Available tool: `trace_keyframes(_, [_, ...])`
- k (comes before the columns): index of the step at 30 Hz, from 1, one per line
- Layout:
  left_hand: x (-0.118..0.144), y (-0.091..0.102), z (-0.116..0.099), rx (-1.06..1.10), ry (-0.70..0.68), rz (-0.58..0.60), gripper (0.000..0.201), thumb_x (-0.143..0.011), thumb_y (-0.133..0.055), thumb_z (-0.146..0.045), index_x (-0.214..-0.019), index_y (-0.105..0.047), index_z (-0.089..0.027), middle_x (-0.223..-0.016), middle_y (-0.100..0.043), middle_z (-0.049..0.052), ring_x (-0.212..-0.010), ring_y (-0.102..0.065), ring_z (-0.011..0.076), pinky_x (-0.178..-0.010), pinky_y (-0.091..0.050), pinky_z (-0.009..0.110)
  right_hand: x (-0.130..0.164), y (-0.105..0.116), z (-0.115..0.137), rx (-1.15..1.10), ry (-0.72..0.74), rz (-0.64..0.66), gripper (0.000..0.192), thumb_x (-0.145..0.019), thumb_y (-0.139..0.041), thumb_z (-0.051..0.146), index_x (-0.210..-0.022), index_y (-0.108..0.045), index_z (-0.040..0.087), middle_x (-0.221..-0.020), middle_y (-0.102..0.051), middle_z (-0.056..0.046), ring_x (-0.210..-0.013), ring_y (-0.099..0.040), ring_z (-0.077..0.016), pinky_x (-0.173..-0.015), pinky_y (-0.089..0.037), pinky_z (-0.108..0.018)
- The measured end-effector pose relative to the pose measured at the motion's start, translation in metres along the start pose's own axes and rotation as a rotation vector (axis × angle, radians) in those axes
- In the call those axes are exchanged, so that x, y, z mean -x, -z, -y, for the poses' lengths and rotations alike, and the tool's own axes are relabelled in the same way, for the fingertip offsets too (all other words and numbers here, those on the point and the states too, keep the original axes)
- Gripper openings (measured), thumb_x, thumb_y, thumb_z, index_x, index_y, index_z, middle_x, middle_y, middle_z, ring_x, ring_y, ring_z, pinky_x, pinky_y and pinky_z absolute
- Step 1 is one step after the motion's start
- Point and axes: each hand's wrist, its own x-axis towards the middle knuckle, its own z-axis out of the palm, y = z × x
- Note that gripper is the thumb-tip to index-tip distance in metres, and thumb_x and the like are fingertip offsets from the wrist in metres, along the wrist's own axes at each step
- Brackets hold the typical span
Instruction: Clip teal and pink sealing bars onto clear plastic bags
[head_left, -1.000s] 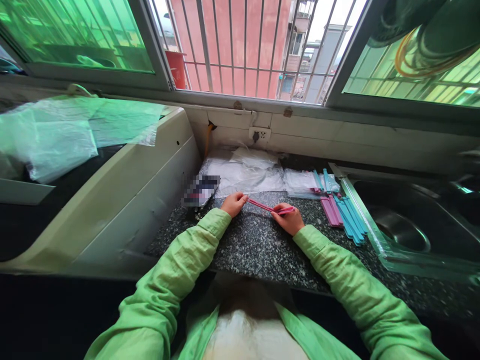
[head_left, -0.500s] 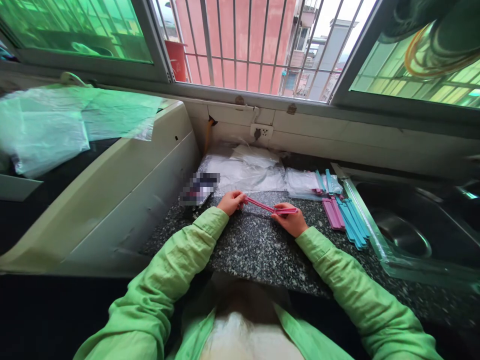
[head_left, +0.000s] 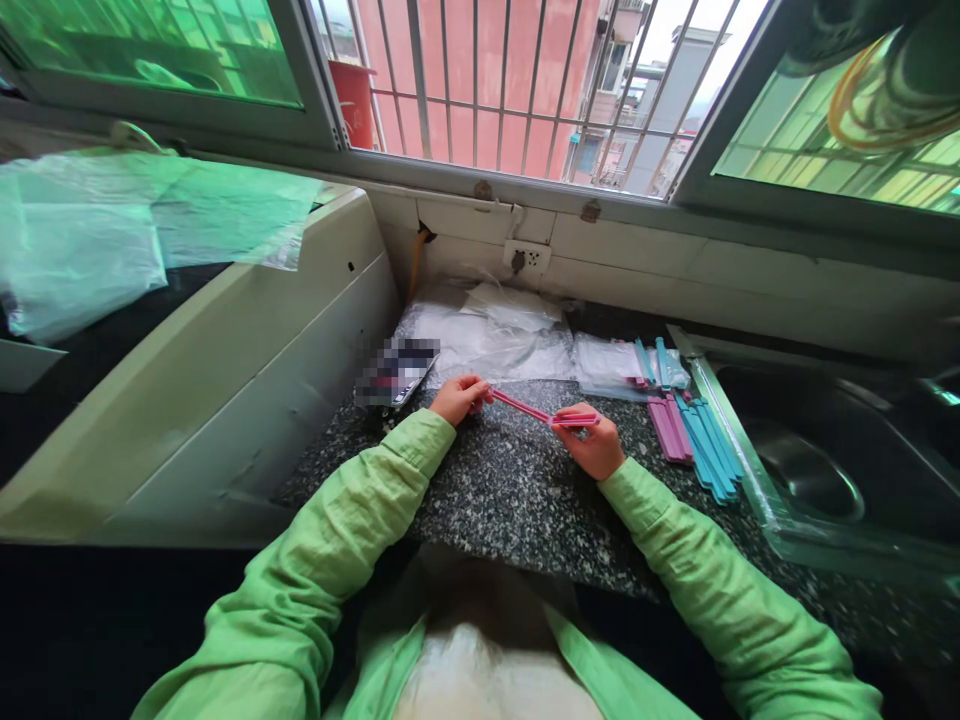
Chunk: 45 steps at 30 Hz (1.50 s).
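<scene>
- Pink clip (head_left: 541, 414): a long thin stick held just above the speckled counter (head_left: 495, 500), slanting from far left to near right between both hands.
- Left hand (head_left: 459, 398): fingers pinched on the clip's left end.
- Right hand (head_left: 596, 447): fingers closed around its right end.
- Pink and blue clips (head_left: 694, 432) lie loose to the right, beside the sink (head_left: 817, 465).
- Clear plastic bags (head_left: 491, 335) lie farther back; one bag (head_left: 626, 365) holds a few clips.

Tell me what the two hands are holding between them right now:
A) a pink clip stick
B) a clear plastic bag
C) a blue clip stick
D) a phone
A: the left hand and right hand each grip one end of a pink clip stick above the speckled counter; the blue sticks lie untouched to the right.
</scene>
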Motion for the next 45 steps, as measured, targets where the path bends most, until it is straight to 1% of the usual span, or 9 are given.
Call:
trace_keyframes(3, [0.001,-0.001,0.0,-0.011,-0.014,-0.015,0.023,-0.063,-0.057,-0.036,-0.056,-0.051,-0.015,-0.053,-0.059,0.0,-0.04,-0.041,0.0059,-0.039,-0.029,0.019,-0.001,0.002,0.004,-0.011,0.02,-0.013,0.008,-0.077,-0.057,0.027,-0.074,-0.059,0.02,-0.073,-0.063,-0.003,-0.068,-0.06,-0.0134,-0.064,-0.05,-0.027])
trace_keyframes(7, [0.001,-0.002,0.0,-0.093,-0.052,-0.036,0.02,-0.065,-0.054,-0.034,-0.057,-0.052,-0.015,-0.054,-0.058,0.0,-0.04,-0.041,0.0064,-0.041,-0.031,0.021,-0.002,0.003,0.009,-0.023,0.052,-0.026,0.007,-0.076,-0.058,0.027,-0.074,-0.058,0.02,-0.072,-0.063,-0.003,-0.067,-0.059,-0.0129,-0.062,-0.049,-0.026])
trace_keyframes(11, [0.003,-0.002,0.0,-0.191,-0.1,-0.03,0.02,-0.067,-0.051,-0.034,-0.059,-0.053,-0.016,-0.054,-0.058,0.0,-0.042,-0.042,0.0072,-0.044,-0.035,0.022,-0.002,0.004,0.012,0.013,0.02,-0.018,0.01,-0.077,-0.057,0.028,-0.07,-0.056,0.021,-0.071,-0.062,-0.003,-0.065,-0.058,-0.0126,-0.062,-0.049,-0.026])
trace_keyframes(16, [0.004,-0.003,0.0,-0.264,-0.139,-0.026,0.021,-0.068,-0.049,-0.034,-0.059,-0.055,-0.015,-0.055,-0.058,0.0,-0.044,-0.042,0.0075,-0.046,-0.036,0.021,-0.004,0.006,0.016,0.04,0.013,-0.024,0.011,-0.077,-0.056,0.028,-0.069,-0.055,0.02,-0.065,-0.06,-0.002,-0.057,-0.054,-0.0111,-0.056,-0.046,-0.025])
trace_keyframes(19, [0.005,-0.004,0.001,-0.272,-0.156,-0.022,0.023,-0.069,-0.049,-0.036,-0.061,-0.057,-0.016,-0.054,-0.058,-0.001,-0.044,-0.043,0.0076,-0.046,-0.036,0.021,-0.005,0.006,0.018,0.065,0.008,-0.034,0.013,-0.078,-0.055,0.029,-0.067,-0.056,0.021,-0.061,-0.057,-0.001,-0.056,-0.052,-0.0109,-0.056,-0.045,-0.025])
trace_keyframes(21, [0.005,-0.005,0.002,-0.274,-0.159,-0.02,0.025,-0.069,-0.048,-0.038,-0.062,-0.058,-0.016,-0.055,-0.059,-0.001,-0.044,-0.044,0.0076,-0.046,-0.037,0.021,-0.005,0.006,0.017,0.072,0.001,-0.025,0.013,-0.078,-0.054,0.03,-0.07,-0.058,0.021,-0.059,-0.056,0.0,-0.055,-0.051,-0.0108,-0.055,-0.044,-0.025])
trace_keyframes(25, [0.005,-0.006,0.004,-0.282,-0.17,-0.025,0.027,-0.069,-0.048,-0.038,-0.063,-0.06,-0.014,-0.059,-0.062,0.001,-0.044,-0.045,0.0075,-0.047,-0.037,0.021,-0.004,0.006,0.015,0.065,0.005,-0.003,0.01,-0.078,-0.054,0.028,-0.075,-0.06,0.021,-0.063,-0.057,0.0,-0.058,-0.053,-0.0112,-0.056,-0.044,-0.025])
trace_keyframes(34, [0.006,-0.007,0.005,-0.306,-0.178,-0.003,0.029,-0.07,-0.048,-0.039,-0.063,-0.059,-0.014,-0.06,-0.063,0.002,-0.044,-0.045,0.0073,-0.046,-0.038,0.021,-0.003,0.006,0.016,0.066,-0.018,0.003,0.011,-0.078,-0.055,0.028,-0.072,-0.061,0.021,-0.063,-0.057,-0.001,-0.059,-0.053,-0.0118,-0.057,-0.044,-0.025])
trace_keyframes(45, [0.008,-0.01,0.003,-0.274,-0.173,0.006,0.026,-0.069,-0.047,-0.037,-0.061,-0.058,-0.014,-0.059,-0.063,0.002,-0.043,-0.044,0.007,-0.046,-0.038,0.021,-0.002,0.005,0.014,0.08,-0.004,0.014,0.011,-0.078,-0.055,0.029,-0.073,-0.06,0.021,-0.063,-0.057,-0.001,-0.059,-0.053,-0.0121,-0.057,-0.045,-0.025])
